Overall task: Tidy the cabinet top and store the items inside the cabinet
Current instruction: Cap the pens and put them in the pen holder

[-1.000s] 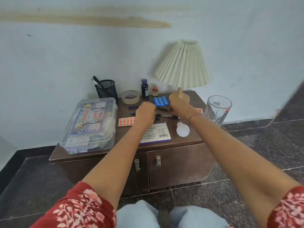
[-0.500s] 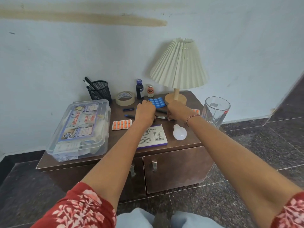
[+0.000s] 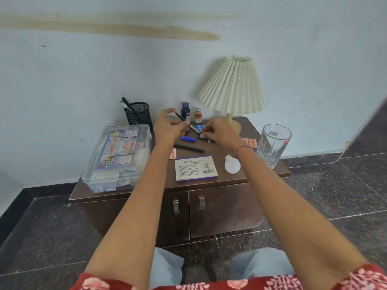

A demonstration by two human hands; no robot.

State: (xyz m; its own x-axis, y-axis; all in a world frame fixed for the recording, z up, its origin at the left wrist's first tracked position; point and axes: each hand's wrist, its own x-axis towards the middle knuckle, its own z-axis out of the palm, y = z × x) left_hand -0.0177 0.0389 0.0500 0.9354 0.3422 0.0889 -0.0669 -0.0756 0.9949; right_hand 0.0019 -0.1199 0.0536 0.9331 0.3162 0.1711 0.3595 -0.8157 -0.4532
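Note:
Above the middle of the brown cabinet top [image 3: 226,176], my left hand [image 3: 167,128] holds a black pen [image 3: 186,122] lifted off the surface. My right hand [image 3: 219,132] pinches the pen's lower end. Below them lie a blue pen cap [image 3: 188,139] and another black pen [image 3: 188,148]. A purple-edged stamp pad box [image 3: 195,168] and a white bulb [image 3: 232,164] lie nearer the front. A blue pill strip [image 3: 200,127] is partly hidden by the hands. Orange pill strips [image 3: 249,141] [image 3: 173,153] peek out beside my arms.
A clear first-aid box [image 3: 117,158] fills the left side. A mesh pen holder [image 3: 138,114], two small bottles [image 3: 185,110] [image 3: 198,116] and a pleated lamp [image 3: 233,86] stand at the back. A drinking glass [image 3: 272,143] stands at the right edge. Both cabinet doors [image 3: 224,210] are closed.
Both hands rose off the cabinet top with a black pen held between them. My left hand moved up and left. The view shifted slightly.

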